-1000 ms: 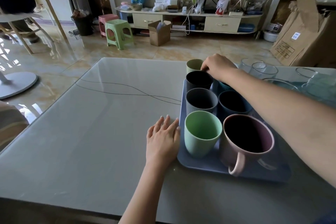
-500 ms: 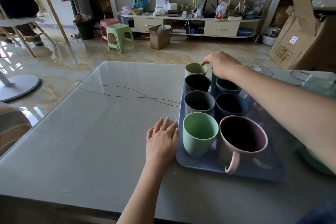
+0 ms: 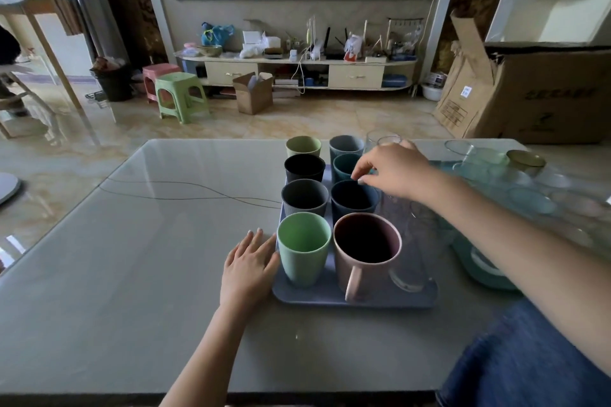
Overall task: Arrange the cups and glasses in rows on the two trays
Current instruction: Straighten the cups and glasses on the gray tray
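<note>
While the blue tray (image 3: 317,298) sits on the right half of the grey table (image 3: 132,258), a wide bare stretch of glossy tabletop lies open to its left, crossed only by a thin dark wire (image 3: 185,193). Two rows of cups run from near to far on the tray: on the left a light green cup (image 3: 303,249), a ribbed grey cup (image 3: 305,196), a black cup (image 3: 304,168) and an olive cup (image 3: 303,146); on the right a pink mug (image 3: 365,254) with its handle toward the near edge, a dark blue cup (image 3: 354,200), a teal cup (image 3: 344,167) and a grey-blue cup (image 3: 346,147). Clear glasses (image 3: 413,241) stand along the tray's right side. Farther right, the teal tray (image 3: 479,269) carries more glasses. Flat on the table, the left hand (image 3: 248,269) touches the tray's left edge, fingers straight. Hovering over the dark blue cup, the right hand (image 3: 395,170) has loosely curled fingers and holds nothing visible.
</note>
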